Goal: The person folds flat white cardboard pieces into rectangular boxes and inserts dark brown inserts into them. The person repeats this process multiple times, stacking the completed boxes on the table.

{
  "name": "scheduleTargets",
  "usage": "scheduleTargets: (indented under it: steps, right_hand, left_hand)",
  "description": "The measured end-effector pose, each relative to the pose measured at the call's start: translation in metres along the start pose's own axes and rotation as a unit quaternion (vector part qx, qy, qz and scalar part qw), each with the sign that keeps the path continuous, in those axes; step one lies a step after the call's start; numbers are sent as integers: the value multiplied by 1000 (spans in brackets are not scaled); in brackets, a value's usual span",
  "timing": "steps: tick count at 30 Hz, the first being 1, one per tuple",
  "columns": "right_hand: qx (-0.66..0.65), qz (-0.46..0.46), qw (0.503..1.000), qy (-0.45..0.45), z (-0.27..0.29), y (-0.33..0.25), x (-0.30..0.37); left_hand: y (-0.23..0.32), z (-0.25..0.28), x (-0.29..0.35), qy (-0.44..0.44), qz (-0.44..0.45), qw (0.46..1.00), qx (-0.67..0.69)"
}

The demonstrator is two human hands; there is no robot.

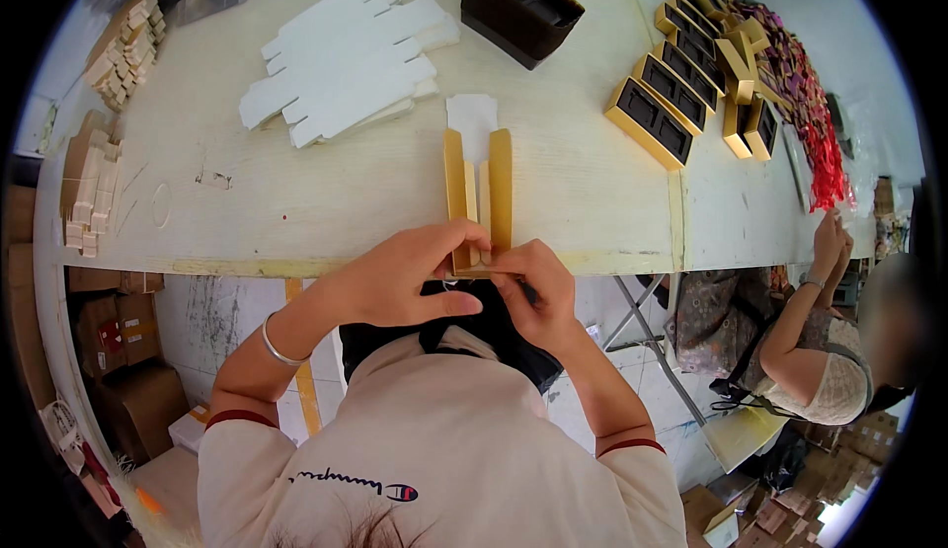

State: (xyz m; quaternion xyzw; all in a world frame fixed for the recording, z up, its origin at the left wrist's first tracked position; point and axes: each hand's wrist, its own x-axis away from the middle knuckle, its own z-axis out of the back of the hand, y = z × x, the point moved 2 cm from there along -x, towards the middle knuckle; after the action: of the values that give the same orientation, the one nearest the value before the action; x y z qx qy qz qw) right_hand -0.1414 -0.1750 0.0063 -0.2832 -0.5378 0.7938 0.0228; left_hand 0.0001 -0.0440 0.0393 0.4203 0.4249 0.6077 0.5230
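A partly folded gold carton [501, 188] stands at the table's front edge, its long sides raised and a white end flap lying flat at the far end. My left hand [420, 270] curves over the near left corner, fingertips gripping the carton's near end and thumb apart below it. Opposite, my right hand [538, 289] pinches the near right corner between thumb and fingers. The fingertips of both hands almost meet there, and they hide part of the near end. Left of the carton lies a pile of flat white carton blanks [346, 59].
Dark brown plastic trays [518, 15] are stacked at the back. Several gold boxes with black inserts [649, 123] line the right side, near red tassels [825, 168]. Stacked cardboard strips [94, 188] sit far left. A person [815, 351] works at the right.
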Motion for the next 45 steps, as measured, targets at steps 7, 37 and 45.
scheduleTargets:
  steps: [7,37,45]
  right_hand:
    - [57,-13,997,47,-7,-3,2]
    - [306,-8,921,-240,0,-14,-34]
    - [223,22,946,-232,13,-15,-31]
  left_hand:
    - [-22,-15,0,114,-36,990,77]
    - [-1,-21,-6,154,-63,937,-309]
    - [7,-12,-6,85,12,954,-287]
